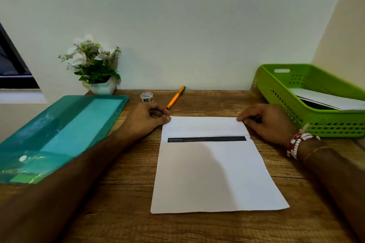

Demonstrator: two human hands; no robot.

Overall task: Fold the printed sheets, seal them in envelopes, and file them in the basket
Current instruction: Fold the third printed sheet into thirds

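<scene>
At the far left a teal plastic folder (59,134) lies flat on the wooden desk (118,193), its long side angled toward the back wall. Behind it stands a white pot of white flowers (103,87). To the right of that are a small roll of tape (146,97) and an orange pen (175,97), which lies slanted with its black cap pointing to the wall.

The person's left hand (147,118) has its fingers curled, and its thumb tip pinches the far left corner of the sheet (213,173). The sheet lies mid-desk with its long axis running from the person toward the wall. Its far end is folded back toward the person, and the flap's edge lies just above a dark printed band across the page.

The right hand (266,120), fingers also curled, pinches the far right corner at the fold. A red-and-white beaded bracelet (298,142) sits on that wrist.

At the far right, near the right hand, the green basket (325,130) holds white papers (331,99).
</scene>
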